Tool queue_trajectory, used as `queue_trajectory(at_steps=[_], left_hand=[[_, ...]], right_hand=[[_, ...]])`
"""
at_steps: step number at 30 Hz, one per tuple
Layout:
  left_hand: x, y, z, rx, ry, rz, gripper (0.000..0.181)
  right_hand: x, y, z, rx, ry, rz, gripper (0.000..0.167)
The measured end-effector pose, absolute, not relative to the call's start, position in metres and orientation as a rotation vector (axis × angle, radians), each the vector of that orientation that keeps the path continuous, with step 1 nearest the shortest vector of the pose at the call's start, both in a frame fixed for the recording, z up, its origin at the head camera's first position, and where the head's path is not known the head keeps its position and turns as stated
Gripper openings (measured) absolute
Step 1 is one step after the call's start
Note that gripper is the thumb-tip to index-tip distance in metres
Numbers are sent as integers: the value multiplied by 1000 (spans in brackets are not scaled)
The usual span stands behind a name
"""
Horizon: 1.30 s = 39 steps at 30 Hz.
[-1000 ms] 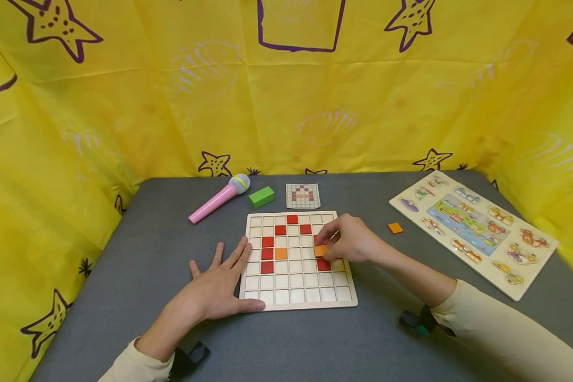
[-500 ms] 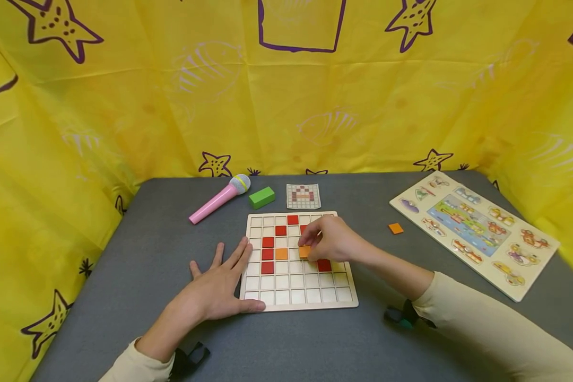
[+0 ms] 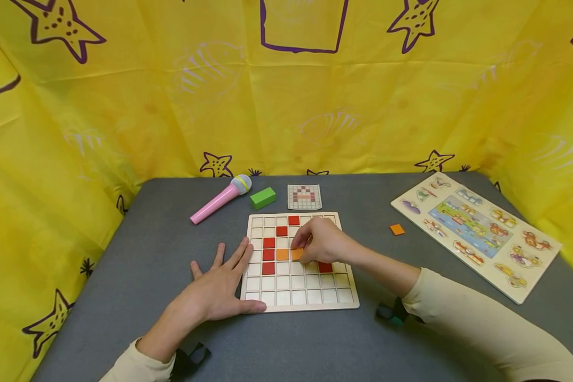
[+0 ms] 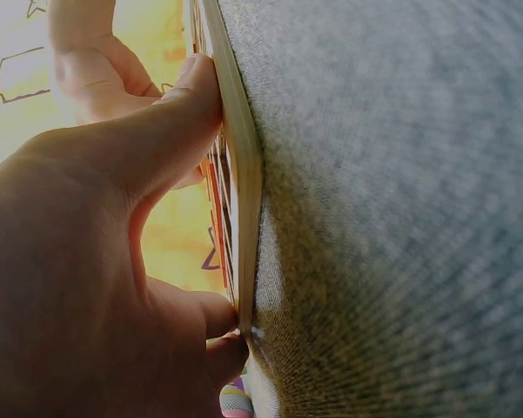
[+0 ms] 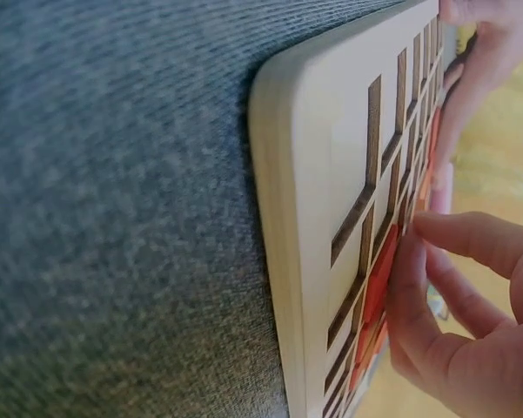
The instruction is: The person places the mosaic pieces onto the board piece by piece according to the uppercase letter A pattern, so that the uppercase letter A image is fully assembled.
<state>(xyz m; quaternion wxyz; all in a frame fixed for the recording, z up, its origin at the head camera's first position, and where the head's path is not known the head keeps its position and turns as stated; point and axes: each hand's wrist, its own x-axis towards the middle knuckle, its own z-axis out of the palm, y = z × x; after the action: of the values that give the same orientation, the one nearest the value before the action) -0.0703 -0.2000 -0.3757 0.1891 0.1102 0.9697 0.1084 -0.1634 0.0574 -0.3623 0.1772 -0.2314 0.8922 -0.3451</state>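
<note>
A square wooden grid board (image 3: 300,298) lies on the grey table with red tiles (image 3: 269,254) in several of its cells. One orange tile (image 3: 282,254) sits in the row beside them. My left hand (image 3: 215,289) lies spread at the board's left side, thumb on the near left corner and fingertips on the left edge. Just right of that tile, my right hand (image 3: 326,241) pinches another orange tile (image 3: 296,255) at a cell in the same row. This hand covers part of the board's right half. In the right wrist view its fingertips (image 5: 426,225) touch the board's surface.
Behind the board lie a small pattern card (image 3: 304,197), a green block (image 3: 263,198) and a pink toy microphone (image 3: 215,206). A loose orange tile (image 3: 397,229) lies to the right, near a wooden picture puzzle (image 3: 477,233). Yellow cloth (image 3: 286,106) hangs around the table.
My right hand has moved left across the board with the orange tile, from the right-hand red tiles to the cell beside the other orange tile. The left hand has stayed in place.
</note>
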Motion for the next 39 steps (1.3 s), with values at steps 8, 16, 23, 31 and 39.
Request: queue_trajectory(at_steps=[8, 16, 23, 31, 39], left_hand=[[-70, -200, -376, 319, 2733, 298, 132], [-70, -199, -376, 317, 2730, 295, 132], [-70, -199, -374, 309, 2722, 297, 131], [-70, -199, -373, 312, 2722, 300, 131], [-70, -199, -373, 312, 2726, 294, 131]], right_hand=[[-163, 54, -363, -682, 2561, -942, 20], [-165, 52, -364, -682, 2579, -921, 21], [-165, 51, -365, -689, 2582, -898, 21], [-165, 51, -362, -666, 2576, -877, 21], [-165, 56, -357, -646, 2525, -968, 20]])
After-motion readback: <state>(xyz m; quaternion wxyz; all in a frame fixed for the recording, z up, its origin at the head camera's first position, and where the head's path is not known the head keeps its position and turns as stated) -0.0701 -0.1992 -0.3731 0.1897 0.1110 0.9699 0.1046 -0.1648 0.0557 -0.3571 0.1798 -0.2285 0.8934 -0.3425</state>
